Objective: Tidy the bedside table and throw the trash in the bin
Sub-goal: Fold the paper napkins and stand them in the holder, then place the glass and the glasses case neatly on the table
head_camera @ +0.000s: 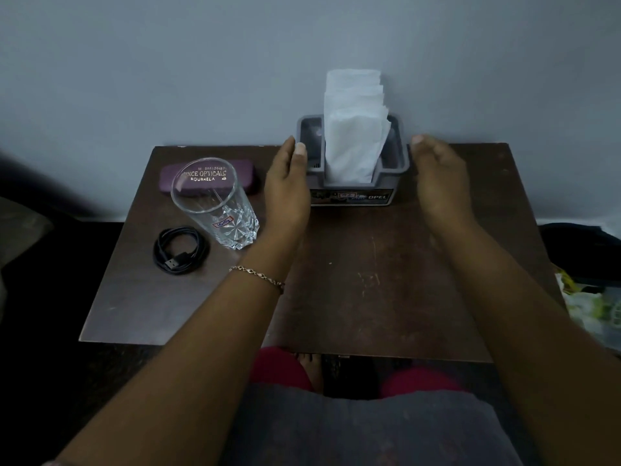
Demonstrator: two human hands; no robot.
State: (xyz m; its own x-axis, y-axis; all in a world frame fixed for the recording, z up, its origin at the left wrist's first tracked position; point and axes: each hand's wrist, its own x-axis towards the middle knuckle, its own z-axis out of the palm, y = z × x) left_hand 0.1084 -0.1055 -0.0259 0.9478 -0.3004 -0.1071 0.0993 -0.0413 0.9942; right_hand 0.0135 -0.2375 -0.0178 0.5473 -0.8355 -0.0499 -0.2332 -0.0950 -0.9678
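The grey plastic tissue holder (353, 196) stands at 12 o'clock on the dark brown wooden worktop (369, 280), close to the wall. A tall stack of white paper tissues (353, 129) rises well above its rim. If the holder is squeezed unevenly or lifted with a jerk, the loose stack is likely to lean and spill over the side.

A second risk lies at 9 o'clock of the left hand (287, 183). There the clear cut-glass tumbler (215, 203) stands just beside the wrist, and any sideways sweep of the forearm could knock it over. It would fall towards the coiled black USB cable (179, 250) at 8 o'clock or the purple spectacle case (168, 179) at 10 o'clock.

The left hand is held edge-on with its fingers straight and its grip open, just beside the holder's left wall. Contact cannot be confirmed. The right hand (440, 176) is raised near the right wall with loosely curved fingers and an open grip, and nothing is held in it. Its outline is blurred.

Green and yellow wrappers (591, 304) are seen beyond the worktop at 3 o'clock. Whether they lie in a bin cannot be told.
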